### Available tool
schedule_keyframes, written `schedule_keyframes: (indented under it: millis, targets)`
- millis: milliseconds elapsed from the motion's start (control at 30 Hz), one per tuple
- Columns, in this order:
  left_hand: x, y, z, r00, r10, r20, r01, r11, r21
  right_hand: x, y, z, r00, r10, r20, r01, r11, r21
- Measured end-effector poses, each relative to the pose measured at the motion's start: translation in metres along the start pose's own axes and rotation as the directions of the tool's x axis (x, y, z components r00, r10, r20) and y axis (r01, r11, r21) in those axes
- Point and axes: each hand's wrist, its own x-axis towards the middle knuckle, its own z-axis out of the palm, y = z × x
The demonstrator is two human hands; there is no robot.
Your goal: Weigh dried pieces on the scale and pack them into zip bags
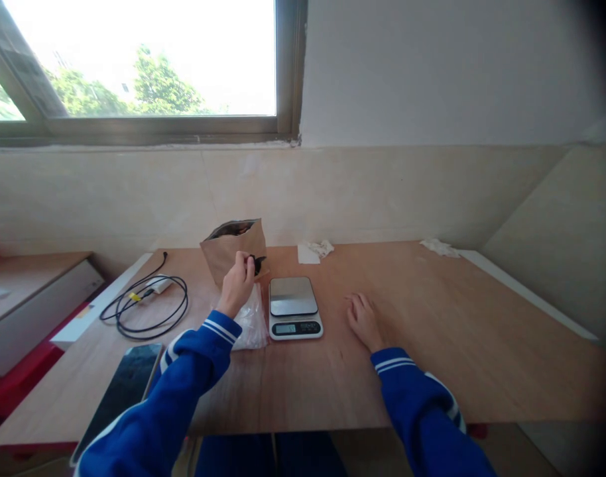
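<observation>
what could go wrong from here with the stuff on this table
The small dark piece could slip, since the left hand seems to have only a pinch grip. The open brown paper bag stands right by that hand, so a knock might tip it. The left sleeve overlaps the flat dark device near the table's front edge; it might nudge it off.

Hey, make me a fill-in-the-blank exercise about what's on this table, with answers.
1. The left hand pinches a thing coloured ____, near the paper bag.
2. The scale sits to the ____ of the clear bag.
3. The sleeves are ____ with white stripes.

Missing words: black; right; blue.
</observation>
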Motion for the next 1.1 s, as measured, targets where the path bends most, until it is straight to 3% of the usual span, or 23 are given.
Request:
schedule_keyframes:
  millis: [33, 167, 400, 600, 933, 1100]
  targets:
    - [-0.006, -0.011, 0.01, 0.992, -0.124, 0.032, 0.126, 0.989, -0.076, -0.005, -0.005, -0.001, 0.998, -0.058, 0.012, 0.056, 0.994, 0.089]
    - [-0.027, -0.053, 0.04, 0.951, -0.298, 0.085, 0.305, 0.948, -0.094, -0.027, -0.027, -0.005, 0.974, -0.213, 0.082, 0.18, 0.936, 0.301]
    - [-0.028, -0.092, 0.049, 0.951, -0.276, 0.138, 0.287, 0.956, -0.061, -0.026, -0.044, -0.018, 0.925, -0.319, 0.206, 0.199, 0.87, 0.451]
    - [-0.021, -0.1, 0.046, 0.966, -0.212, 0.147, 0.215, 0.977, -0.003, -0.026, -0.044, -0.022, 0.901, -0.352, 0.253, 0.221, 0.875, 0.431]
    - [-0.027, -0.099, 0.043, 0.938, -0.192, 0.288, 0.191, 0.981, 0.034, -0.026, -0.043, -0.022, 0.902, -0.367, 0.229, 0.232, 0.857, 0.46]
    - [-0.028, -0.1, 0.043, 0.945, -0.179, 0.273, 0.184, 0.983, 0.009, -0.027, -0.04, -0.019, 0.897, -0.369, 0.242, 0.227, 0.856, 0.464]
